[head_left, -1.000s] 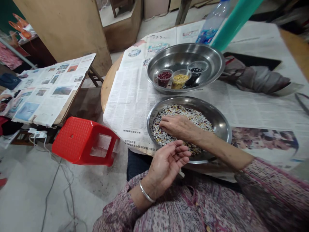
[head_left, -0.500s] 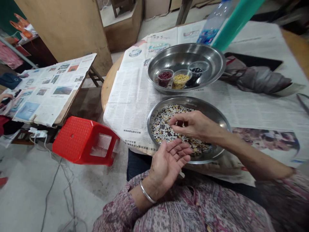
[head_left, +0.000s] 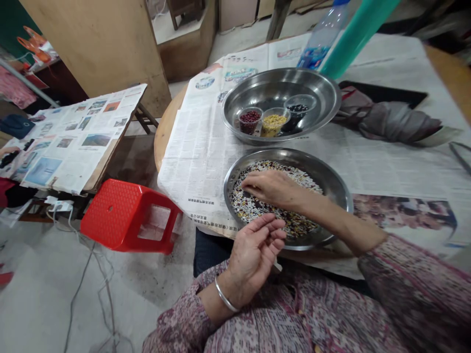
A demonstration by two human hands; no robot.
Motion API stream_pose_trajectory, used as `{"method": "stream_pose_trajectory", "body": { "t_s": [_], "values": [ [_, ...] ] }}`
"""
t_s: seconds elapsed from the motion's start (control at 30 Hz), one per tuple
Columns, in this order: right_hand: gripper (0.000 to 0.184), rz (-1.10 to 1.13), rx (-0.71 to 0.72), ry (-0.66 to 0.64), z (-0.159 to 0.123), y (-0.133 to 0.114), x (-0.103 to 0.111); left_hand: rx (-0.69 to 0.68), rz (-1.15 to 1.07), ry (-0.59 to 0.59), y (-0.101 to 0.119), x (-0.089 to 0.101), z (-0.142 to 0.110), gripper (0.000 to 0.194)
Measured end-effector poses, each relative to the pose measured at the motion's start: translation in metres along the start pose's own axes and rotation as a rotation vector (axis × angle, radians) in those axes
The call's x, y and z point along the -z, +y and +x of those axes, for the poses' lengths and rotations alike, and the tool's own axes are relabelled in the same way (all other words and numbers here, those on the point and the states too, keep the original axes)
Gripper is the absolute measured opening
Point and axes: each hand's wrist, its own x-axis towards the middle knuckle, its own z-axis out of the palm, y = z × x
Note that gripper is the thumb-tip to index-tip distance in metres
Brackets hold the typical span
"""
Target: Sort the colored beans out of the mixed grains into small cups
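Observation:
A steel pan [head_left: 331, 176] near the table's front edge holds mixed beans [head_left: 250, 208] in white, dark and yellow. My right hand [head_left: 274, 189] lies palm down on the beans at the pan's left side, fingers together and curled onto them. My left hand [head_left: 253, 252] is cupped palm up just in front of the pan's near rim, fingers bent loosely; what lies in the palm is hidden. A second steel pan [head_left: 320, 93] behind holds three small clear cups: red beans [head_left: 250, 117], yellow beans [head_left: 274, 121] and black beans [head_left: 297, 109].
Newspaper [head_left: 198, 147] covers the round table. A folded grey umbrella [head_left: 393, 122] lies at the right, a water bottle [head_left: 320, 37] and teal tube [head_left: 353, 34] at the back. A red plastic stool [head_left: 125, 215] stands on the floor left, beside a newspaper-covered side table [head_left: 69, 142].
My right hand lifted off the beans with pinched fingers half a second ago, then came back down onto the beans at the pan's left. My left hand stayed cupped in place.

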Motion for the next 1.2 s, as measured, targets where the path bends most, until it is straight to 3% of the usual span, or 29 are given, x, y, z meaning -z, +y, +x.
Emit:
{"method": "stream_pose_trajectory", "body": {
  "t_s": [0.13,0.33,0.53,0.67,0.8,0.97,1.07,1.2],
  "values": [
    [0.027,-0.231,0.051,-0.047,0.004,-0.007,-0.009,-0.001,0.032,0.006,-0.001,0.001,0.000,0.016],
    [0.031,-0.331,-0.012,-0.138,0.006,-0.019,-0.006,-0.010,0.036,-0.022,-0.001,0.003,0.002,0.017],
    [0.031,-0.331,-0.023,-0.051,0.003,-0.015,-0.014,-0.023,0.031,-0.042,-0.002,0.004,0.001,0.018],
    [0.024,-0.185,-0.039,0.065,-0.004,-0.004,-0.013,-0.030,0.029,-0.024,-0.001,0.003,0.000,0.017],
    [0.015,0.208,-0.107,0.146,-0.018,0.000,0.006,-0.034,-0.002,-0.022,-0.001,0.001,0.001,0.015],
    [0.017,0.567,-0.042,-0.094,-0.043,-0.013,0.037,-0.025,-0.055,0.016,-0.004,-0.002,0.004,0.025],
    [0.022,0.612,-0.026,-0.130,-0.044,-0.016,0.043,-0.073,-0.040,0.014,-0.005,-0.002,0.004,0.016],
    [0.021,0.427,-0.063,0.037,-0.024,-0.009,0.027,-0.066,0.002,-0.021,-0.005,0.000,0.003,0.007]
  ]
}}
